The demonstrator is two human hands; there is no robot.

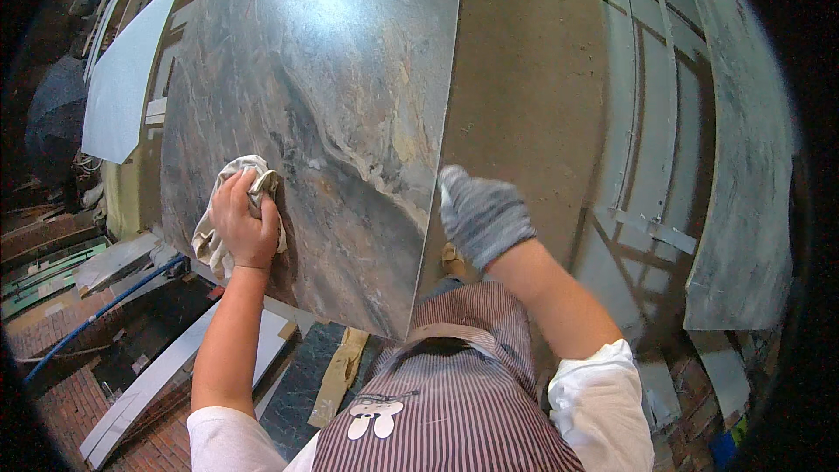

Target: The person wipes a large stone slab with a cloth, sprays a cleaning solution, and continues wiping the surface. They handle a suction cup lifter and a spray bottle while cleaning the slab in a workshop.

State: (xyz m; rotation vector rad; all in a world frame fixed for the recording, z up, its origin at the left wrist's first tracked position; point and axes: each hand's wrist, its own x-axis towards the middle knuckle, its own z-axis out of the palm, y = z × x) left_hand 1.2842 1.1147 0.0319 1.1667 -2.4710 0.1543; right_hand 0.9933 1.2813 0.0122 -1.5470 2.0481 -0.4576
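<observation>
My bare left hand [245,220] presses a crumpled off-white cloth [212,240] onto a large stone-patterned slab [350,105], near its left side. The slab's surface is grey and brown with darker veins, and a bright light reflects off its far part. My right hand [486,217] wears a grey knitted glove with a pale fingertip area. Its fingers look curled in, right beside the slab's right edge. Whether they touch that edge or hold something small is hidden from this side.
Left of the slab stands a white panel [131,79]. Loose boards [157,393], a blue hose [100,313] and bricks lie at lower left. A dark slab piece [310,385] is near my apron [446,393]. On the right are a metal frame [669,105] and another grey slab [743,166].
</observation>
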